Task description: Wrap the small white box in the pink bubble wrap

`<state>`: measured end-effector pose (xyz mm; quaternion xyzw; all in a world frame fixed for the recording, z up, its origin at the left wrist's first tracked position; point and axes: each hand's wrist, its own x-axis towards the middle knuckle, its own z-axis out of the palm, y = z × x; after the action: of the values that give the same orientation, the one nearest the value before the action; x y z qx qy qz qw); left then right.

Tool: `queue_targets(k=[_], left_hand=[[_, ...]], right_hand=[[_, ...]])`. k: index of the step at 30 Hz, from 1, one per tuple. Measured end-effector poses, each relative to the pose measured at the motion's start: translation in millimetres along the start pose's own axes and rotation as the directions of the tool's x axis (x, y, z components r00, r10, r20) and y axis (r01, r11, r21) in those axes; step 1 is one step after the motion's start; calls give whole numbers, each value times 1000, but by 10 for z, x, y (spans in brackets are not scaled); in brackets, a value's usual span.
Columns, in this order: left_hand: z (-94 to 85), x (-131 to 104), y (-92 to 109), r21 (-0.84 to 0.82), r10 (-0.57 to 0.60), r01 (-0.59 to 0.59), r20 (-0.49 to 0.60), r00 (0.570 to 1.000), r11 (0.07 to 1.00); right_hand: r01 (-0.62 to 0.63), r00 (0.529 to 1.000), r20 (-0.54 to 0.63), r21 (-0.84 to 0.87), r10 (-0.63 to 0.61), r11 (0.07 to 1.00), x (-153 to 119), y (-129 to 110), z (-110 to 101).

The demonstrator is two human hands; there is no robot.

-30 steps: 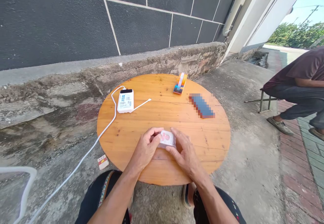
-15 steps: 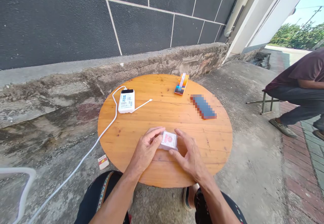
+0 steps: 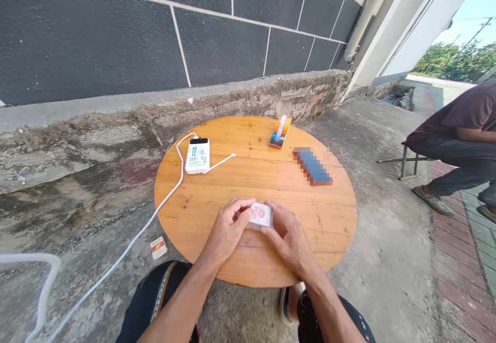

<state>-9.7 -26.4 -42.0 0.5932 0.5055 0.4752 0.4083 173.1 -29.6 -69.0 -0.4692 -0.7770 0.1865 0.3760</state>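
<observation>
The two knees in dark cloth (image 3: pixel 149 301) are nearest, below the edge of the round orange-brown wooden table (image 3: pixel 232 273). Over the table's near part, the left hand (image 3: pixel 227 229) and the right hand (image 3: pixel 290 237) face each other. Between them, on or just over the wood, is a small white box with red print and a shiny clear look (image 3: pixel 261 214). The left thumb and first finger pinch its left end. The right thumb is at its near right corner and the right fingers curl at its far right side, so both hands have hold of it, with only a box-wide gap in each grip. Neither hand is nearer; the box sits right between the fingertips. It seems a little longer from side to side, pointing from one hand to the other, but fingers hide its ends, so I cannot tell for sure. What matters most, I think, is that the ends are covered and the top is bare. Past the hands lie a flat dark blue thing, blurred over (image 3: pixel 314 168), on the right, and a white block with a black end (image 3: pixel 198 158) on the left. Farther back stands an orange tape roll in a holder (image 3: pixel 280 132).
</observation>
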Motion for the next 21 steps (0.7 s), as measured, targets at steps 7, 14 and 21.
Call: queue_targets(k=[7, 14, 21], left_hand=[[-20, -32, -4, -46, -20, 19, -25, 999, 999], [-24, -30, -51, -103, -19, 16, -29, 999, 994], [-24, -32, -20, -48, 31, -32, -15, 999, 998]], right_hand=[[-61, 998, 25, 80, 59, 995, -73, -19, -48], [-22, 1000, -8, 69, 23, 997, -67, 2, -93], [33, 998, -47, 21, -32, 999, -65, -14, -98]])
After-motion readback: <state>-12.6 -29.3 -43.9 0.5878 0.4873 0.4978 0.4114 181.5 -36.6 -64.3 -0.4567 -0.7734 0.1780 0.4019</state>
